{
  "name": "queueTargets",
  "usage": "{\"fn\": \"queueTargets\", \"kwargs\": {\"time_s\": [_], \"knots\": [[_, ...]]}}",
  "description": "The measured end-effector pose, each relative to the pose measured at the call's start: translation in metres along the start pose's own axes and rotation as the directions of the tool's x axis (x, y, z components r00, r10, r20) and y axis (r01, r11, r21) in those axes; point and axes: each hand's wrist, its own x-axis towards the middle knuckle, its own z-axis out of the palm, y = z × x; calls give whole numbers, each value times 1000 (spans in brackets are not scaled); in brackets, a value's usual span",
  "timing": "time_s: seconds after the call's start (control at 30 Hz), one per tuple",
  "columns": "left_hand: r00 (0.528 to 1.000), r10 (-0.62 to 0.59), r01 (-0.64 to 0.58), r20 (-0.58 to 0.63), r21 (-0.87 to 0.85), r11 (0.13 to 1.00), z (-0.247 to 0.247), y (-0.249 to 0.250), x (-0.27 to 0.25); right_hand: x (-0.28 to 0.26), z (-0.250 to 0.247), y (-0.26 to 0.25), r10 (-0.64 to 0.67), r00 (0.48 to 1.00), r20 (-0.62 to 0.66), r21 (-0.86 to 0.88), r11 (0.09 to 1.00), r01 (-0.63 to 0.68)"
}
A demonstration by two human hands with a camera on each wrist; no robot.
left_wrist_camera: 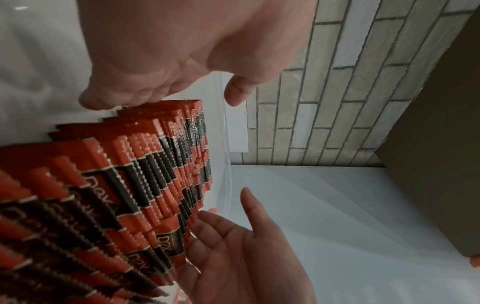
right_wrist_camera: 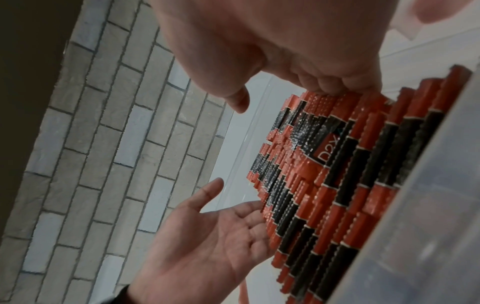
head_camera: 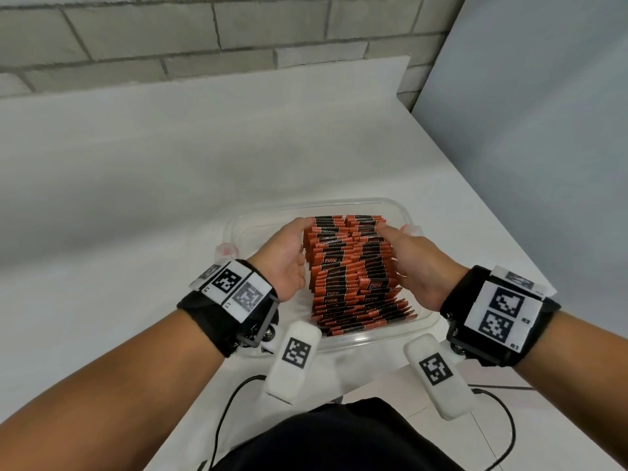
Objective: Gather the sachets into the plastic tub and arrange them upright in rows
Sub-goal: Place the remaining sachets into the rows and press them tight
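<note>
Pressing from both sides, I keep the sachets (head_camera: 353, 270) between my two hands inside the tub (head_camera: 238, 229). My left hand (head_camera: 283, 256) is on the left flank of the pack; its fingers (left_wrist_camera: 114, 96) are straight and lie flat against the sachet edges, the thumb lifted a little and touching nothing. It is released, pushing and not grasping. The sachets are red and black, they stand on edge in two rows side by side, running from the near wall of the tub toward the far one. Some of them lean back, and a few in the near part show the letters D2X. The tub is clear plastic and stands on the white table (head_camera: 119, 198), close to my body; a free strip of its floor shows left of the pack. My right hand (head_camera: 418, 263) is on the right flank, the fingers (right_wrist_camera: 327, 82) also stretched and resting on the edges, the thumb apart from them. This hand too is released and holds nothing.
</note>
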Motion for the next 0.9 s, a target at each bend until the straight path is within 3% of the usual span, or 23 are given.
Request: {"fn": "queueTargets", "kwargs": {"time_s": [0.1,0.37,0.9], "knots": [[1000,-8,8,-29,11,1000,1,1,4,4,-4,-1,5,1000,9,18,1000,-5],[997,-12,13,75,-9,1000,1,3,11,4,0,-2,20,1000,-2,4,1000,-20],[993,-5,5,118,4,1000,1,1,18,13,-1,0,23,1000,-20,-2,1000,-23]]}}
